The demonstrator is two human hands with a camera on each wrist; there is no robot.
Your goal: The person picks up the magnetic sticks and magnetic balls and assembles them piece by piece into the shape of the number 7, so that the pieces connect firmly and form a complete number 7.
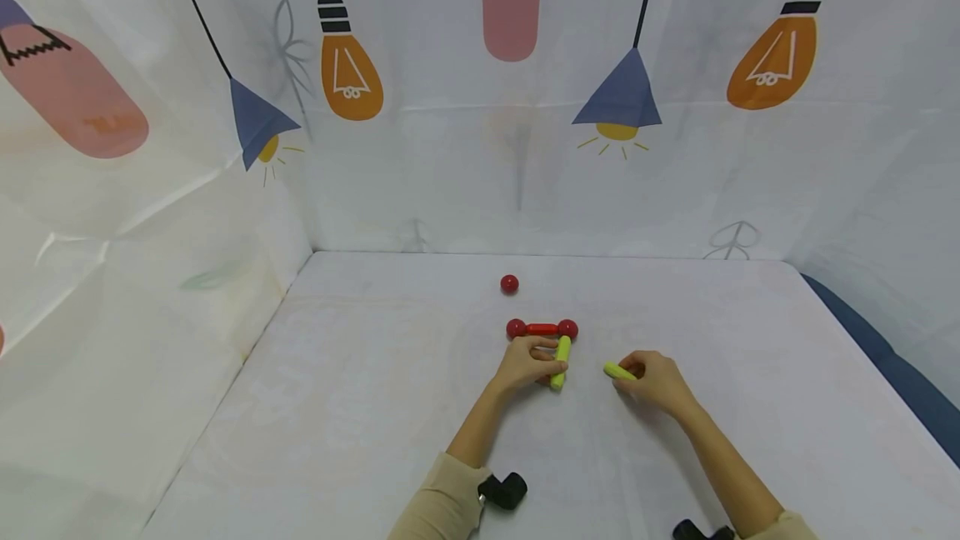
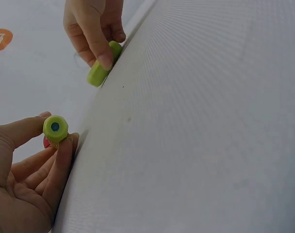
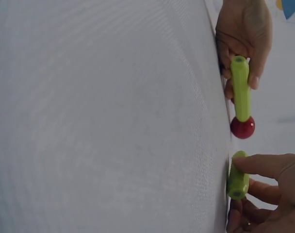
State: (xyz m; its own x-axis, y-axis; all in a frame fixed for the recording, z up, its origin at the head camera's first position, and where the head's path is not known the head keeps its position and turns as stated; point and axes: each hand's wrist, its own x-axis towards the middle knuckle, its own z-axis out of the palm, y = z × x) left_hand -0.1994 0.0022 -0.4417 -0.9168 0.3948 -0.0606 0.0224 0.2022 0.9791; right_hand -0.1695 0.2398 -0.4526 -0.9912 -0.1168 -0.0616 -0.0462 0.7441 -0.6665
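My left hand (image 1: 527, 363) pinches a yellow-green rod (image 1: 560, 362) between thumb and fingers. In the right wrist view that rod's far end meets a dark red ball (image 3: 242, 127). The head view has a red rod (image 1: 542, 329) lying crosswise between the right red ball (image 1: 567, 329) and the left red ball (image 1: 516, 328). My right hand (image 1: 657, 382), apart to the right, pinches a second yellow-green rod (image 1: 619, 371) close to the tabletop. A dark round disc shows in the end of the left hand's rod (image 2: 56, 127) in the left wrist view.
A single red ball (image 1: 509, 284) sits farther back on the white tabletop (image 1: 360, 407). White printed sheets (image 1: 450, 173) rise behind the table and along its left side. Black devices (image 1: 504, 491) are worn at both wrists.
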